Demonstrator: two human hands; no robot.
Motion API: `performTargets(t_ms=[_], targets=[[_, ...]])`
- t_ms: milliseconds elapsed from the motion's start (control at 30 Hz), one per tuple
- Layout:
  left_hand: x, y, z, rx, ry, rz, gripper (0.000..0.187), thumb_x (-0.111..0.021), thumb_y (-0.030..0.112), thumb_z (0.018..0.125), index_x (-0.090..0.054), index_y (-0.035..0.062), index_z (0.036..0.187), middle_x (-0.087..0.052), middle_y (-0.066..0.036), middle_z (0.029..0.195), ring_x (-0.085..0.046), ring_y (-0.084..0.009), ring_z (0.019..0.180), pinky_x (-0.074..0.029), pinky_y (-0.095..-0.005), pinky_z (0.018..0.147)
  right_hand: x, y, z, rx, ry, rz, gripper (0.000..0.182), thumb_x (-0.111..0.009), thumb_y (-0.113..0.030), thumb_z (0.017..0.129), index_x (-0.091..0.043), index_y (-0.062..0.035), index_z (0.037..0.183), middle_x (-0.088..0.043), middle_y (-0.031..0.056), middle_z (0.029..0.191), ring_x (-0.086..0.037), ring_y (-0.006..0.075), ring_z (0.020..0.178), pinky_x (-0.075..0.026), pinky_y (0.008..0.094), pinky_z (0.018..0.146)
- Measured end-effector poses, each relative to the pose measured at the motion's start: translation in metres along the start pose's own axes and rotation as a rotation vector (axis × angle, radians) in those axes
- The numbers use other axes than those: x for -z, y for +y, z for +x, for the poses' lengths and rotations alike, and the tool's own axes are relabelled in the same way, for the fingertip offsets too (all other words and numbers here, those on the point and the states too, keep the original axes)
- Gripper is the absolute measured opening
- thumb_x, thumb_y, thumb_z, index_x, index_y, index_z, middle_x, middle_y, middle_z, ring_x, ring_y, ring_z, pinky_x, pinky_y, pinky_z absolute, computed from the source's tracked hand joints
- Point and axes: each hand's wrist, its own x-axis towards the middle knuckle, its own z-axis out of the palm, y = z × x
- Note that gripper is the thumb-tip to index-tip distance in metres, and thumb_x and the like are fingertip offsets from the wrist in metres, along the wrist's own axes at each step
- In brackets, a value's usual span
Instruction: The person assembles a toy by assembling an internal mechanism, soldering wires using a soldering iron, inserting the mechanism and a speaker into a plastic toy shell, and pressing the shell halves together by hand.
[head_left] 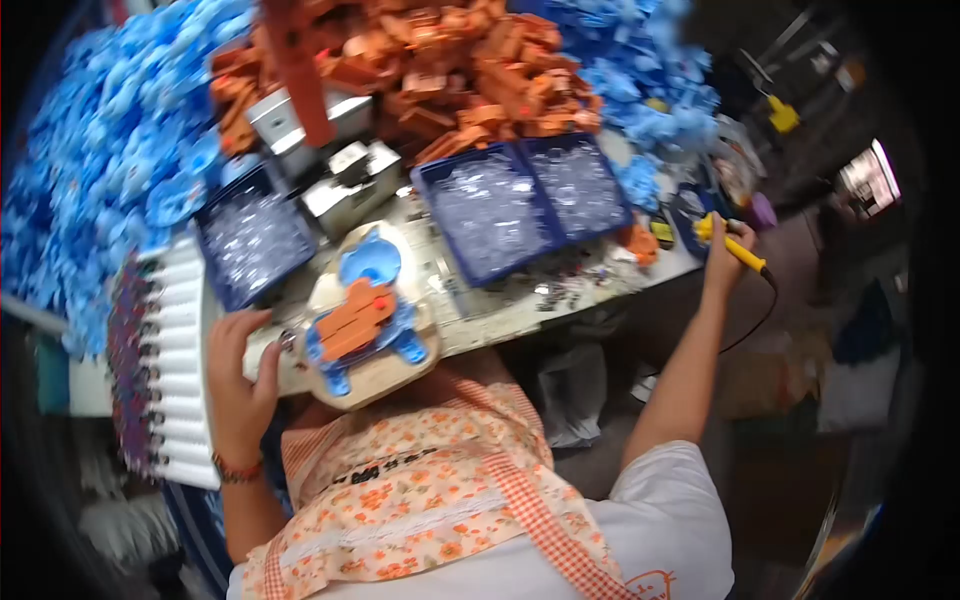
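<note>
While the right hand (724, 258) grasps a slim yellow tool (747, 256), left hand (238, 385) released, near rounded cream fixture (422, 328)

We note a white shirt (670, 505), short-sleeved, the right sleeve (668, 462) ending near the elbow. Orange print (652, 584) low on the shirt, partly cut off at the frame edge; we cannot read it. Over the shirt, a pale peach apron (405, 505) with orange flowers. We see black lettering (378, 466) across it, too blurred to read, and a white lacy band (350, 522). Red-and-white gingham strap (535, 510) runs down one side; similar check at the other. Left hand (240, 380): dark reddish bracelet (237, 468) at the wrist, seemingly beaded.
</note>
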Motion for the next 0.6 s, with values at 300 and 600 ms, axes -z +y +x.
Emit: performTargets(t_ms=[300,600], targets=[[-0.004,-0.010,0.003,0.008,-0.046,-0.170,0.031,-0.069,0.012,0.085,-0.065,0.0052,0.115,-0.063,-0.015,0.109,-0.060,-0.0333,0.101,-0.047,-0.0404,0.089,-0.001,0.091,-0.006,-0.686,-0.300,0.423,0.033,-0.071,-0.030,0.091,-0.058,-0.0077,0.112,-0.055,-0.0025,0.072,-0.043,0.0028,0.050,-0.033,0.0186,0.038],[-0.018,-0.027,0.016,-0.011,-0.036,-0.272,0.023,-0.071,0.010,0.082,-0.069,0.0037,0.104,-0.069,-0.012,0.095,-0.064,-0.0304,0.090,-0.050,-0.0394,0.081,0.006,-0.068,-0.095,-0.553,-0.567,0.586,0.022,-0.061,-0.016,0.097,-0.059,-0.0061,0.116,-0.059,-0.0004,0.090,-0.043,0.0025,0.055,-0.031,0.0154,0.041]])
